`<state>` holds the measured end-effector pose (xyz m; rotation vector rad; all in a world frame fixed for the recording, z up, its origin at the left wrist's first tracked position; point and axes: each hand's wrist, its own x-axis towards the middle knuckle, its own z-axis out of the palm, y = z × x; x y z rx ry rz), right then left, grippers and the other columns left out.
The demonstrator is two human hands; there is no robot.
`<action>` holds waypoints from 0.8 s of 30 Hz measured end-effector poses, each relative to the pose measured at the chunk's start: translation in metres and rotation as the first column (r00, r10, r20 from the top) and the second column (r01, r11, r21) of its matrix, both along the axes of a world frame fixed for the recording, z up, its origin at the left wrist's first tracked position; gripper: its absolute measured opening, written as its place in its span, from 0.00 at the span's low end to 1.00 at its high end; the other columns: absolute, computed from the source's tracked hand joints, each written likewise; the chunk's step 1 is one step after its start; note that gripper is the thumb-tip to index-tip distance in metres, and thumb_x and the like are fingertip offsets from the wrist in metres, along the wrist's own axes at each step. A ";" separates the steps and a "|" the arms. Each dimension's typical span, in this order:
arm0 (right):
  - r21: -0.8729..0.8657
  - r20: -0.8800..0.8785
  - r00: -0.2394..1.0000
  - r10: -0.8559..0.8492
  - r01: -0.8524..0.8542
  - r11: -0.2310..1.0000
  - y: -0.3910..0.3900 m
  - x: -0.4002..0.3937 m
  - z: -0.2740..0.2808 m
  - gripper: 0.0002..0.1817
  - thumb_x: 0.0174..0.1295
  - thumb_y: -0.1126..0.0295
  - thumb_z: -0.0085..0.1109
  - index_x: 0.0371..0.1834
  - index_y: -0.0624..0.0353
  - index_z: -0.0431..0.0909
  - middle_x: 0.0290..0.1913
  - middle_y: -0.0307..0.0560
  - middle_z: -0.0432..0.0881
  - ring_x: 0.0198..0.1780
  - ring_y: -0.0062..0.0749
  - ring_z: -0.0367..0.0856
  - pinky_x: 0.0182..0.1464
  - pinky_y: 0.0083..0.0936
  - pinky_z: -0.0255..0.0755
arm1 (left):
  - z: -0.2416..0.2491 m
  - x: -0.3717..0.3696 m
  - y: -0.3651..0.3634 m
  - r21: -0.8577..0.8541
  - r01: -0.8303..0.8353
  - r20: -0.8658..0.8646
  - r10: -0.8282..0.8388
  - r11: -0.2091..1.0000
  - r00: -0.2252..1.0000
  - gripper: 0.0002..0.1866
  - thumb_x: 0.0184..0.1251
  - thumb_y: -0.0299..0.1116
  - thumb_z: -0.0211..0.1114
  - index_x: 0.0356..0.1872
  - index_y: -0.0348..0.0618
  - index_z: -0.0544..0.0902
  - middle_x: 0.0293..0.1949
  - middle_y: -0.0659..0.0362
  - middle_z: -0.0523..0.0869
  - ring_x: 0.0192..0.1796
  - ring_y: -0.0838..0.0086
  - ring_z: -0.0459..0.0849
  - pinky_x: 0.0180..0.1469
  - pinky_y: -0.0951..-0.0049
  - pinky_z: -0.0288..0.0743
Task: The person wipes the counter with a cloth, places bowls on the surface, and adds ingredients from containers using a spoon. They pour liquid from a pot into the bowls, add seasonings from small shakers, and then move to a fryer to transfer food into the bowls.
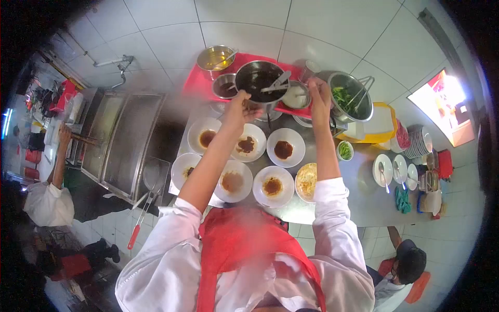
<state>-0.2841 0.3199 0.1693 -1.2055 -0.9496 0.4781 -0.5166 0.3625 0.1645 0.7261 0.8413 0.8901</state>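
A steel pot (253,82) of dark, glossy sauce sits at the far edge of a steel counter (358,195), with a person's two bare hands raised on either side of it. The left hand (242,112) is the nearer: its fingers, partly curled, meet the pot's near-left rim, so the pot lies just ahead and to their right, though whether they grip it firmly cannot be told. The right hand (319,98) is apart from the pot, off to its right, fingers bent beside a small container (297,96) of white contents and a metal cup (311,68); whether they hold either is unclear. The pot is round, without a long axis of its own, but the pale utensil handles (279,82) inside it slant toward its right side.

On the near side of the pot, white bowls (286,135) with smooth, glazed rims stand in two rows. Most carry thin brown pools; the one at the near right holds a yellowish, rough-textured food (306,181). Behind and left of the pot, a polished metal pan (215,58) contains clear yellow liquid, and a smaller metal bowl (224,86) sits just to the pot's left. A flat, bright red tray (193,83) extends beneath this group. To the pot's right, past the right hand, a deep steel bowl (368,113) holds leafy greens (343,99).
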 end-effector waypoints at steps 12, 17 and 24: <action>-0.284 0.744 0.664 -0.078 0.420 0.862 0.080 0.060 -0.016 0.44 0.42 0.55 0.72 0.57 0.72 0.63 0.55 0.70 0.69 0.57 0.60 0.70 0.58 0.42 0.66 | -0.004 0.080 0.091 -0.151 -0.240 0.115 0.258 0.959 0.959 0.16 0.53 0.36 0.58 0.40 0.37 0.73 0.33 0.50 0.82 0.32 0.61 0.83 0.41 0.64 0.83; -0.348 0.734 0.678 -0.029 0.412 0.842 0.088 0.061 -0.022 0.49 0.43 0.56 0.71 0.62 0.74 0.54 0.55 0.74 0.68 0.58 0.65 0.68 0.61 0.44 0.65 | -0.002 0.087 0.097 -0.183 -0.294 0.135 0.320 0.938 0.938 0.17 0.54 0.36 0.57 0.44 0.39 0.72 0.37 0.49 0.81 0.35 0.61 0.82 0.39 0.65 0.83; -0.358 0.754 0.656 -0.033 0.454 0.816 0.095 0.067 -0.025 0.49 0.42 0.54 0.72 0.60 0.74 0.55 0.57 0.74 0.68 0.60 0.59 0.69 0.59 0.40 0.68 | -0.023 0.101 0.111 -0.213 -0.295 0.092 0.319 0.932 0.943 0.14 0.58 0.38 0.52 0.40 0.42 0.74 0.32 0.54 0.80 0.31 0.66 0.80 0.33 0.70 0.80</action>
